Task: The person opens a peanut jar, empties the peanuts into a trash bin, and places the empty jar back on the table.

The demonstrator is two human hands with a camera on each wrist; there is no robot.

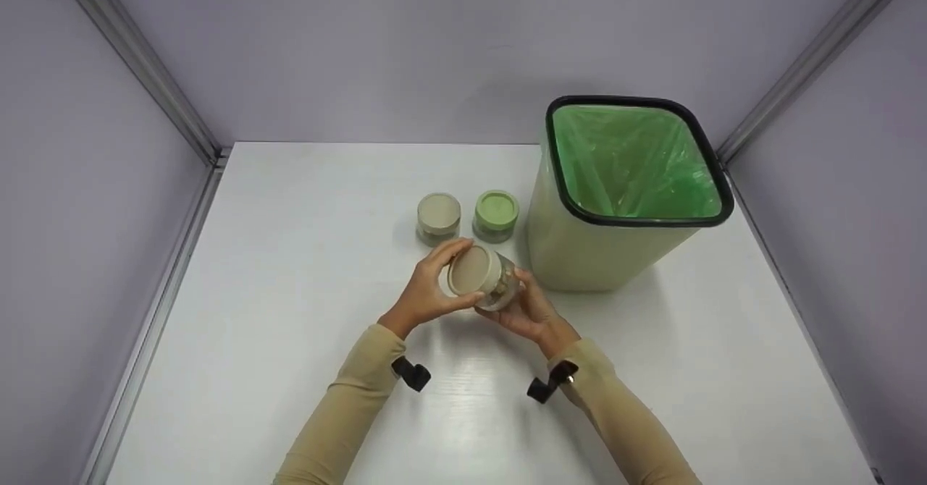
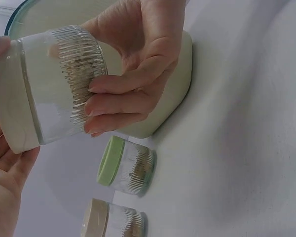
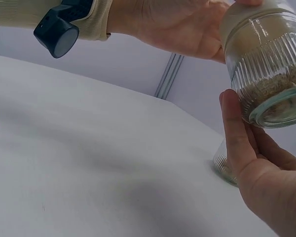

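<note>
Held tilted above the worktop [image 1: 290, 268], the glass jar [image 1: 500, 286] had the right hand [image 1: 532, 311] fingers clamped round its body and the left hand [image 1: 424, 293] fingers wrapped on its beige lid [image 1: 471, 271], suiting a twist.

The held jar [image 1: 491, 282] looks like clear ribbed glass, glossy, with a smooth matt beige lid [image 1: 471, 271] that seems plastic. At its 12 o'clock, two more ribbed glass jars carry matt lids, one beige [image 1: 438, 212], one pale green [image 1: 496, 208]. At 2 o'clock the bin [image 1: 579, 250] appears smooth matt plastic with a black rim, lined with thin, crinkled, shiny green film [image 1: 634, 166]. The table [image 1: 290, 275] is smooth white, faintly glossy.
</note>
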